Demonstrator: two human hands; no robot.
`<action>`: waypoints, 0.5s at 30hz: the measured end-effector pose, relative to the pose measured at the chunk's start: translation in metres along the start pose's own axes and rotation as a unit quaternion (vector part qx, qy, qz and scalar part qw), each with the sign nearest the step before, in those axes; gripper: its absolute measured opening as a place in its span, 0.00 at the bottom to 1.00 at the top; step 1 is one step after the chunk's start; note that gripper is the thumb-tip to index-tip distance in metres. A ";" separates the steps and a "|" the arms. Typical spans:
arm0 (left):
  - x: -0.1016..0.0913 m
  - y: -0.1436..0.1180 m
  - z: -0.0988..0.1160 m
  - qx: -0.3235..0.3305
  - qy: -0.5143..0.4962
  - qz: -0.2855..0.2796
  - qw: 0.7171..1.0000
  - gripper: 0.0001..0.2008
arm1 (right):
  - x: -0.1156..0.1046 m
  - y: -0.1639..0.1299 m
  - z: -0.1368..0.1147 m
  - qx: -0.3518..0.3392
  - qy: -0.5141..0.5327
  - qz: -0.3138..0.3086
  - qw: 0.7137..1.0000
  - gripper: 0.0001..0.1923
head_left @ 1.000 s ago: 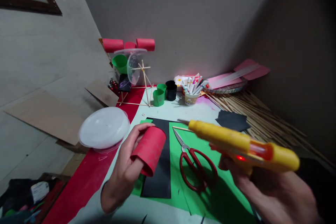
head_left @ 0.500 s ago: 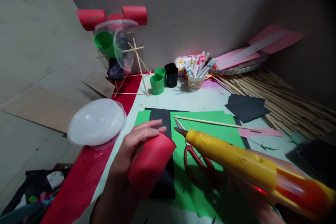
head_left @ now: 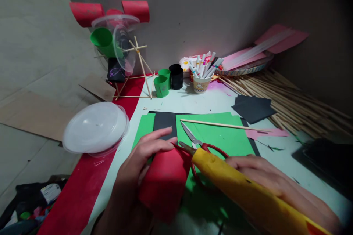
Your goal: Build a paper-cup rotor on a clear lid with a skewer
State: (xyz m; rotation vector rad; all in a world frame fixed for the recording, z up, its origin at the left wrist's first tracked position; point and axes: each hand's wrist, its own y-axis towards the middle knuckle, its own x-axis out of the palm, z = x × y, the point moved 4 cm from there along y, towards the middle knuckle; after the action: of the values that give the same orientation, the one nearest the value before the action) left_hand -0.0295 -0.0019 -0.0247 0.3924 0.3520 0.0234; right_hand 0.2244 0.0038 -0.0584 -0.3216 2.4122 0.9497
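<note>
My left hand (head_left: 140, 163) is closed around a red paper cup-like tube (head_left: 165, 180), its fingertips at the upper rim. In my right hand (head_left: 273, 180) is a yellow hot glue gun (head_left: 234, 180), its dark nozzle pointing left at the tube's top edge. Whether the nozzle touches the paper I cannot tell. Beneath the gun lie scissors with red handles (head_left: 195, 140), partly hidden, blades pointing up and left. They rest on green sheets (head_left: 215, 132) with a black strip (head_left: 164, 125) to the left. A thin wooden stick (head_left: 215, 124) crosses the green sheet.
At the back left stands a stick frame (head_left: 143, 68) bearing plastic discs and coloured paper cups. Green cups (head_left: 161, 86), black cups (head_left: 177, 78) and a tub of markers (head_left: 201, 84) stand by the wall. Plastic lids (head_left: 95, 128) lie left; many sticks (head_left: 264, 91) and black squares (head_left: 253, 108) right.
The glue gun's nozzle has come down and left to the red tube's rim. The tube has turned more upright. The camera view has shifted slightly, and more of my right hand shows.
</note>
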 end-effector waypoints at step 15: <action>0.003 -0.008 -0.036 -0.169 -0.158 -0.025 0.973 0.12 | 0.004 0.008 -0.001 -0.087 -0.007 -0.133 0.987 0.20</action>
State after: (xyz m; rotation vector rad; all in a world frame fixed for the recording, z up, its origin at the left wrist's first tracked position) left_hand -0.0395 0.0043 -0.0601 0.0467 0.0399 -0.0280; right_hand 0.2182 0.0086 -0.0556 -0.6806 2.2062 1.0356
